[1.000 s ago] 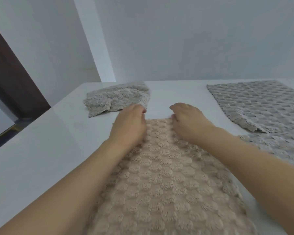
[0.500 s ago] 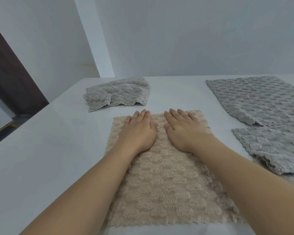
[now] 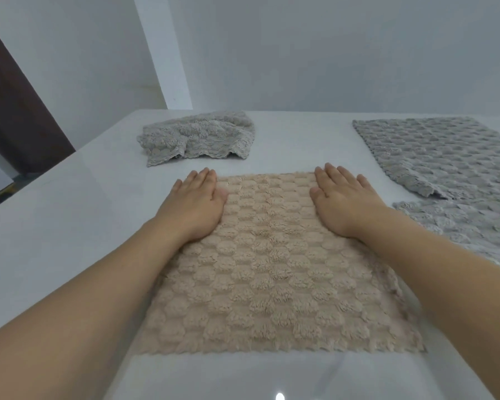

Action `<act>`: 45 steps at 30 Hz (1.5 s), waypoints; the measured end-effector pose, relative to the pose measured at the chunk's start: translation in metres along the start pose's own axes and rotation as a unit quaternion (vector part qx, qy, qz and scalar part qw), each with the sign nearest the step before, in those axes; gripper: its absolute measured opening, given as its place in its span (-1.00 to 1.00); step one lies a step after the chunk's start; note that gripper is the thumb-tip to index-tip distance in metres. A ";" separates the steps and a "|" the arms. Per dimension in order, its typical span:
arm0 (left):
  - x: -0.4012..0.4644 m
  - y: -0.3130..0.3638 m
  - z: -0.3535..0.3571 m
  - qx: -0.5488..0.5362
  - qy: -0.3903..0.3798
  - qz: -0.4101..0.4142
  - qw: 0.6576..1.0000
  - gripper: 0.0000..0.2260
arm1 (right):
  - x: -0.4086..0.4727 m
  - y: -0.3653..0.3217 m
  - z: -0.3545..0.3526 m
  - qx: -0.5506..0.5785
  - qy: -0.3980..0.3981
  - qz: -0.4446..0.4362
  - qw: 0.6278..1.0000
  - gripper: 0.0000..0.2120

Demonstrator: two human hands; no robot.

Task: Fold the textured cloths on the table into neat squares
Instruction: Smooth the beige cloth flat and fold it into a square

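Observation:
A beige textured cloth (image 3: 274, 272) lies flat on the white table (image 3: 70, 226) right in front of me. My left hand (image 3: 195, 203) presses flat on its far left corner, fingers straight. My right hand (image 3: 342, 202) presses flat on its far right corner, fingers straight too. A grey cloth (image 3: 198, 137) lies folded and rumpled at the far left. A larger grey cloth (image 3: 445, 157) is spread flat at the far right, and another grey cloth (image 3: 468, 229) lies just nearer, partly under its edge.
A white wall rises behind the table's far edge. A dark door (image 3: 15, 111) stands beyond the table's left edge. A bright light spot reflects on the table near the front edge.
My hands laid the beige cloth's far edge flat, then slid apart from its middle out to the two far corners. The cloth now lies spread and smooth.

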State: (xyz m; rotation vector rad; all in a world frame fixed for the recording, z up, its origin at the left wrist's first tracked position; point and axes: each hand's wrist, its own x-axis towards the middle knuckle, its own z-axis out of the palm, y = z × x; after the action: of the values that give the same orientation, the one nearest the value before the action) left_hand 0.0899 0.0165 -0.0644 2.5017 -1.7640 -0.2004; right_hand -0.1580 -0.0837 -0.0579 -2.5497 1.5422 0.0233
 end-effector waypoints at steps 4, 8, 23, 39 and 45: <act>-0.011 0.011 -0.008 0.045 0.016 -0.030 0.998 -0.43 | -0.010 -0.013 -0.012 -0.023 -0.019 0.023 0.999 -0.45; -0.045 0.039 -0.015 -0.005 0.071 0.001 0.997 -0.45 | -0.040 -0.039 -0.023 0.002 0.038 -0.036 0.999 -0.45; -0.078 0.046 0.008 -0.010 0.013 0.032 0.999 -0.45 | -0.076 -0.040 0.012 0.013 0.014 -0.052 0.998 -0.45; -0.134 0.065 0.004 -0.053 0.048 0.043 0.997 -0.48 | -0.121 -0.049 0.012 0.054 0.058 -0.025 0.997 -0.44; -0.140 0.073 0.015 -0.014 0.028 0.043 0.999 -0.46 | -0.137 -0.054 0.024 0.054 0.059 -0.035 0.996 -0.45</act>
State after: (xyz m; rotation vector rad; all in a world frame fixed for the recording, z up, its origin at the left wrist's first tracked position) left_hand -0.0266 0.1244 -0.0602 2.3816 -1.8291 -0.1483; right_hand -0.1725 0.0645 -0.0616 -2.5588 1.4499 -0.2178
